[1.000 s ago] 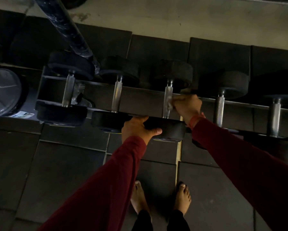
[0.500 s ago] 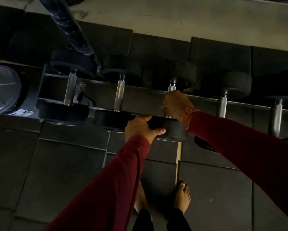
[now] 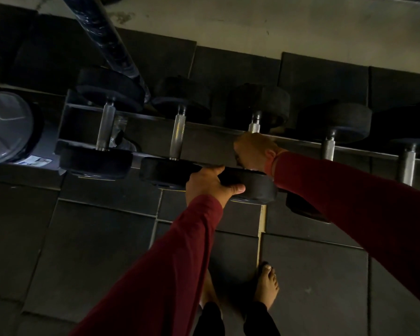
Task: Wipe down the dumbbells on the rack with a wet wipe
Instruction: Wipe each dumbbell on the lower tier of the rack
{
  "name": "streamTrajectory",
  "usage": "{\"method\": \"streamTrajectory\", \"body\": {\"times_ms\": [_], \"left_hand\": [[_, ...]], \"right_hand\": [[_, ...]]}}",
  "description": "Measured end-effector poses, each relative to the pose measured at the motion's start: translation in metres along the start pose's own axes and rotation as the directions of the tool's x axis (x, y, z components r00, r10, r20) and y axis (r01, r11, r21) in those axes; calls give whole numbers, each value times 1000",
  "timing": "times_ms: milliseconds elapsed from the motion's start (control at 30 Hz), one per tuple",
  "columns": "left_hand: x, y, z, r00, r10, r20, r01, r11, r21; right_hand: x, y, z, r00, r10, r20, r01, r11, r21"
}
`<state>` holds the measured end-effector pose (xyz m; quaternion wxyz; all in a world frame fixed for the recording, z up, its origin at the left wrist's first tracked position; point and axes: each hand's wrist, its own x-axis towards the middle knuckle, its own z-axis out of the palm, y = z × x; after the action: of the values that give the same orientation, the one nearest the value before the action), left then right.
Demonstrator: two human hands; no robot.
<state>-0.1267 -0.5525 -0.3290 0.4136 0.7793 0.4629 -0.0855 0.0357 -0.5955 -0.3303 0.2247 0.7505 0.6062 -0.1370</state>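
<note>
Right hand (image 3: 255,150) grips dumbbell (image 3: 255,184) handle; left hand (image 3: 210,183) holds its near head.

You see a dark barbell (image 3: 107,37) slanting down from the upper left, a round grey weight plate (image 3: 7,127) at the left edge, and black rubber floor tiles (image 3: 95,251) below.

The room is dim. Dark square floor mats (image 3: 87,251) fill the lower frame, with a pale seam (image 3: 262,229) running down at lower centre. Pale concrete (image 3: 277,23) crosses the top. A dark pole (image 3: 107,37) slants down from the upper left.
</note>
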Motion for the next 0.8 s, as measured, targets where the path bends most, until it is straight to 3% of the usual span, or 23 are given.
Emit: {"method": "streamTrajectory", "body": {"times_ms": [67, 200, 400, 600, 733, 767, 800], "left_hand": [[0, 0, 0, 1000, -3, 8, 3, 1000, -11], [0, 1, -2, 1000, 8, 9, -8, 1000, -1], [-1, 0, -2, 1000, 24, 8, -24, 1000, 3], [-4, 2, -1, 1000, 8, 10, -8, 1000, 23], [-8, 10, 5, 1000, 4, -15, -3, 998, 61], [-9, 14, 7, 1000, -5, -17, 6, 999, 53], [-12, 18, 9, 1000, -13, -27, 14, 999, 38]], "right_hand": [[2, 4, -6, 1000, 1, -15, -1, 1000, 20], [6, 8, -15, 984, 146, -106, -139, 988, 70], [15, -4, -13, 996, 55, 72, -59, 997, 50], [-4, 1, -8, 976, 188, -109, -178, 979, 102], [-24, 5, 14, 964, 262, -55, -241, 939, 245], [-27, 13, 17, 961, 278, -1, -263, 908, 325], [-32, 23, 21, 945, 322, 56, -305, 808, 504]]}}
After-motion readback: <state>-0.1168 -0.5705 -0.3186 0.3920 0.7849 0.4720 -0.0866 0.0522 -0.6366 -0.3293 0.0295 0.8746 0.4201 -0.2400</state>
